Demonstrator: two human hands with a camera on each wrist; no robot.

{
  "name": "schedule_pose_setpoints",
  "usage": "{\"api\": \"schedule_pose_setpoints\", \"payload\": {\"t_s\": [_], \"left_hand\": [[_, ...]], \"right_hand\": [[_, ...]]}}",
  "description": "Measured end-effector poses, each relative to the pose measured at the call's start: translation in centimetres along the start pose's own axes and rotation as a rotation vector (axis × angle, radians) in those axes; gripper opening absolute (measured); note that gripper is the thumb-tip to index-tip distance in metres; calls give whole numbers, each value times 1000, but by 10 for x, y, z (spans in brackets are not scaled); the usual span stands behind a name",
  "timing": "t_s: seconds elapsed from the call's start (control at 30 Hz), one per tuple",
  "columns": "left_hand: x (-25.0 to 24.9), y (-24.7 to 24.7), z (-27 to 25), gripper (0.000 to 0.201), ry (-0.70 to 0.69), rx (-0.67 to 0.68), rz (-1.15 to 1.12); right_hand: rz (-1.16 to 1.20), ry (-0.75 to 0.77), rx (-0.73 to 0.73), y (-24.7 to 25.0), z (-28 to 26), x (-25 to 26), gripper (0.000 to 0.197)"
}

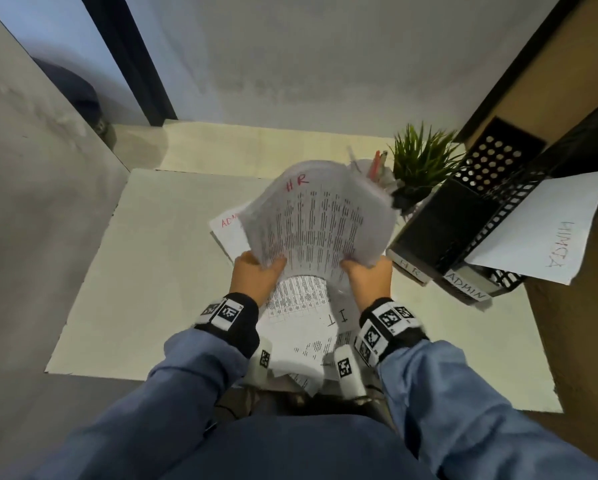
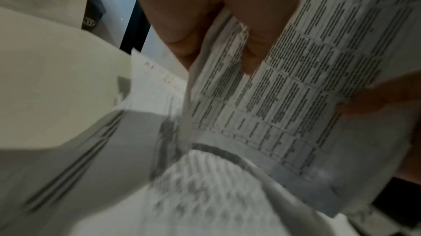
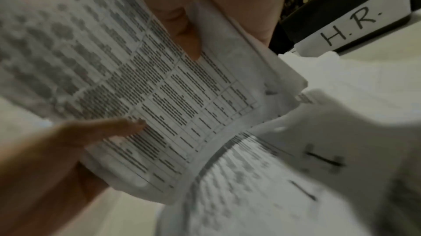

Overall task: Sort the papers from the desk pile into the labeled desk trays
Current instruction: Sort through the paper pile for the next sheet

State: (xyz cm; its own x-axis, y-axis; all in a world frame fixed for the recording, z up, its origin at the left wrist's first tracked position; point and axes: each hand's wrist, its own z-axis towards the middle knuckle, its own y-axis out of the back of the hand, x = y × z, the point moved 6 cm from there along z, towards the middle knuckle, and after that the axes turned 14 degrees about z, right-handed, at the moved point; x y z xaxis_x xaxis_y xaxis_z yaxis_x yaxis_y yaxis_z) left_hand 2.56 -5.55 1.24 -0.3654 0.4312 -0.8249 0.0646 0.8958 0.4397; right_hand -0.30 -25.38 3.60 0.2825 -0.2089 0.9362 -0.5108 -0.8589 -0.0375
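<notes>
A sheaf of printed sheets with "HR" in red on top [image 1: 311,220] is lifted off the desk and bows upward. My left hand [image 1: 256,271] grips its lower left edge, thumb on the print [image 2: 252,54]. My right hand [image 1: 368,277] grips its lower right edge [image 3: 182,38]. Under them lies a sheet marked "IT" [image 1: 311,323] [image 3: 318,160], with more papers below. A sheet marked "ADMIN" in red [image 1: 226,226] sticks out at the left. Black mesh trays stand at the right: the HR tray [image 1: 443,220] [image 3: 355,25] and the ADMIN tray [image 1: 498,216], which has a sheet [image 1: 547,230] hanging over its side.
A small green potted plant [image 1: 422,164] and a pen cup [image 1: 377,168] stand behind the papers, close to the trays. A pale desk mat [image 1: 145,271] covers the desk. A grey wall runs along the left, a wooden panel along the right.
</notes>
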Motion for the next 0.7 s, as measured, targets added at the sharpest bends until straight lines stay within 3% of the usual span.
{"api": "schedule_pose_setpoints", "payload": {"t_s": [0.07,0.13,0.23,0.3,0.37,0.47,0.5,0.6,0.7], "left_hand": [[-10,7,1,15,-58,-51,-67],[-15,5,2,14,-121,-16,10],[-2,-7,0,14,-7,81,69],[-6,-6,-2,10,7,61,59],[-33,0,-2,5,-88,39,74],[-93,-3,-1,18,-258,49,97],[-115,-8,0,22,-316,57,154],[-188,-31,1,27,-493,77,363],[-244,-67,3,17,-665,65,590]], "right_hand": [[82,19,-16,2,3,12,8],[112,12,-12,4,6,15,9],[97,-169,-6,9,11,-11,16],[80,-228,-2,17,14,-18,28],[112,-215,-28,27,21,-7,29],[221,-133,-83,52,42,19,9],[208,-100,-101,61,51,23,15],[38,10,-183,90,72,24,24],[-508,83,-208,111,79,16,30]]}}
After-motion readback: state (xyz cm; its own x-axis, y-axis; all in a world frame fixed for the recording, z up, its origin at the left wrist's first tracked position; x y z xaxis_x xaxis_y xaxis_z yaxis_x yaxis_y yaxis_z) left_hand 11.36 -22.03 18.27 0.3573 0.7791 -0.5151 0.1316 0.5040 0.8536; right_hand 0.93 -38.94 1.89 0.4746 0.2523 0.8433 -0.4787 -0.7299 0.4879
